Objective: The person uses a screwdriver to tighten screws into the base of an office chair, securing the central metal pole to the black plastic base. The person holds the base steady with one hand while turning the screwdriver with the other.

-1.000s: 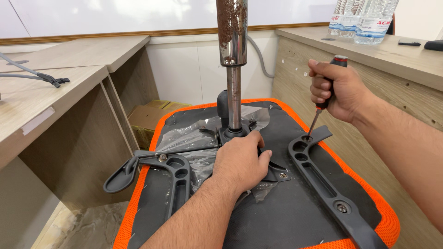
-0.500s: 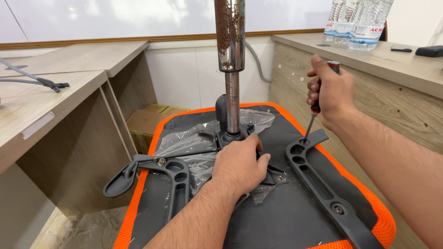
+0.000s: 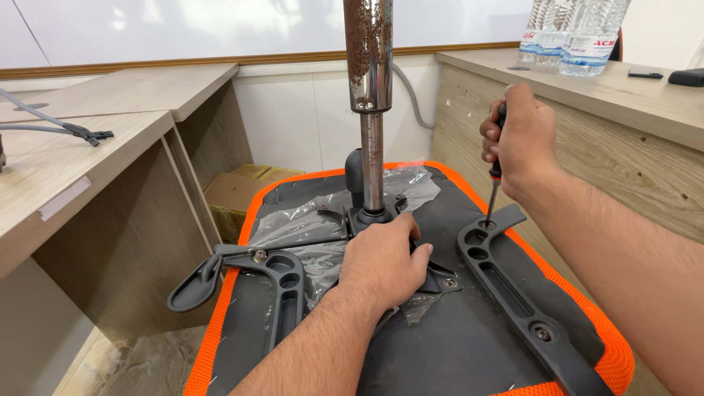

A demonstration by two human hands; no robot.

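Chair seat: an office chair seat (image 3: 455, 352) lies upside down, black underneath with an orange mesh edge, set between wooden tables (image 3: 110, 169); it fills the lower middle of the view.
Gas column: a rusty chrome column (image 3: 369, 59) stands upright from the mechanism at the seat's centre, so the central plate looks already mounted, with a screw head showing near its right corner.
Plastic wrap: clear film (image 3: 308, 220) lies crumpled under the mechanism, not yet pulled away.
Right armrest bracket: the black bracket (image 3: 521, 293) lies along the seat's right side; one screw shows seated near its lower end, and the upper end is the one being worked on, so I judge this bracket partly fastened.
Left armrest bracket: the matching bracket (image 3: 282, 286) lies on the left side with a screw head near its top; whether its other holes are filled I cannot tell.
Left hand: the left hand (image 3: 385, 268) presses flat on the mechanism plate at the column's foot, fingers curled loosely over its edge, steadying rather than gripping.
Right hand: the right hand (image 3: 517, 139) has its fingers closed tight round a screwdriver handle.
Screwdriver: the screwdriver (image 3: 493, 192) stands nearly upright, tip in the top hole of the right bracket.
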